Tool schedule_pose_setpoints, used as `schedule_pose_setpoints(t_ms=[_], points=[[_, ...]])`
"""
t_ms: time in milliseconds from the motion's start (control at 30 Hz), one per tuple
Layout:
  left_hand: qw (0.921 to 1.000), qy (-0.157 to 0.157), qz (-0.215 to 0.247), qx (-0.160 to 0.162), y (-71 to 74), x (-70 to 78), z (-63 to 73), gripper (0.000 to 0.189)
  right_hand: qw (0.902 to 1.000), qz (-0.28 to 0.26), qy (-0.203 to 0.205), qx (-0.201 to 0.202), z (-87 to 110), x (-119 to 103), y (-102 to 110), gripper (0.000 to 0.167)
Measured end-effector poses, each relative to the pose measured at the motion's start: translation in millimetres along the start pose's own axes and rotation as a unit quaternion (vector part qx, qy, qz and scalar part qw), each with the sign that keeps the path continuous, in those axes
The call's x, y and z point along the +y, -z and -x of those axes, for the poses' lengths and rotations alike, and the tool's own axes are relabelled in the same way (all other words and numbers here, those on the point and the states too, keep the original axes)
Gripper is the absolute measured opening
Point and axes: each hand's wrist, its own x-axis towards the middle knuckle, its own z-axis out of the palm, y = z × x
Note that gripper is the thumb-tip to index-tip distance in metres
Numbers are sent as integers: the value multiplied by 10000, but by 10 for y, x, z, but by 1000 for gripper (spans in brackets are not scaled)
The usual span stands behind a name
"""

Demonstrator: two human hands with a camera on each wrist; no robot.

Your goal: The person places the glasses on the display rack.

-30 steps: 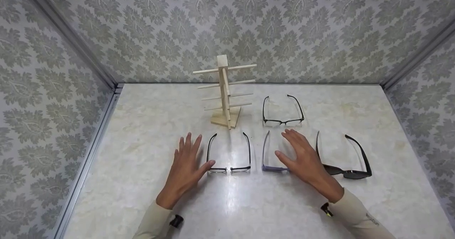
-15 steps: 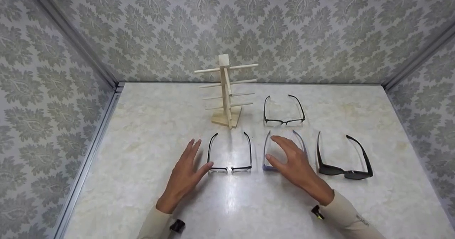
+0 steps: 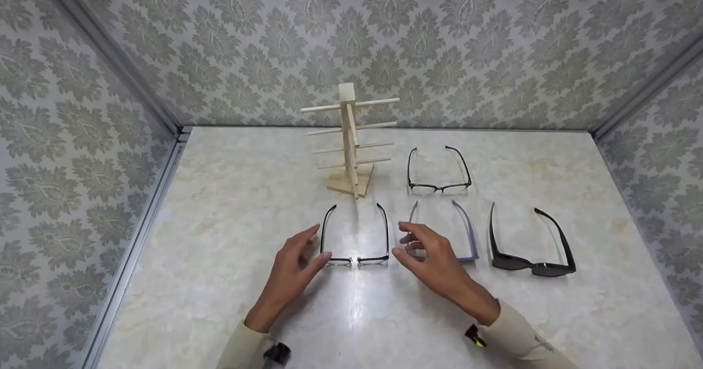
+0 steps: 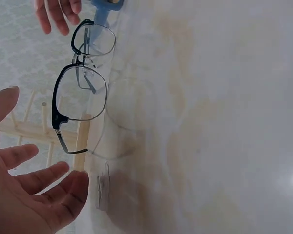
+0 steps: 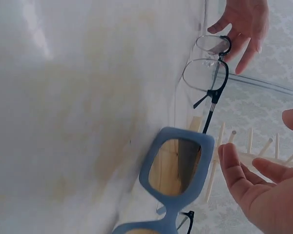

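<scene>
Black half-rim glasses stand on the table with their temples pointing away. At their left side is my left hand, its thumb by the left end of the frame; the left wrist view shows a gap between its relaxed fingers and the glasses. My right hand hovers to their right, loosely bent and holding nothing. Under and behind it, blue-framed sunglasses are partly hidden in the head view. Whether the left thumb touches the black glasses I cannot tell.
Behind stands a wooden display rack with several pegs. Thin black-framed glasses lie to its right. Black sunglasses sit at the right. Patterned walls close off the back and sides of the marbled table.
My right hand has moved left from over the blue sunglasses toward the black half-rim glasses. My left hand's fingers have bent inward toward the same glasses. All the glasses stay in place.
</scene>
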Motion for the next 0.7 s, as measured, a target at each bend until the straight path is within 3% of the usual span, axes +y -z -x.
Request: schedule_pose_setpoints(t_ms=[433, 700], points=[[9990, 64, 382, -228, -102, -39, -2, 61, 9964, -423, -587, -432, 15, -15, -156, 49], [9986, 114, 470, -208, -134, -45, -15, 52, 9936, -369, -851, -648, -35, -24, -240, 49]])
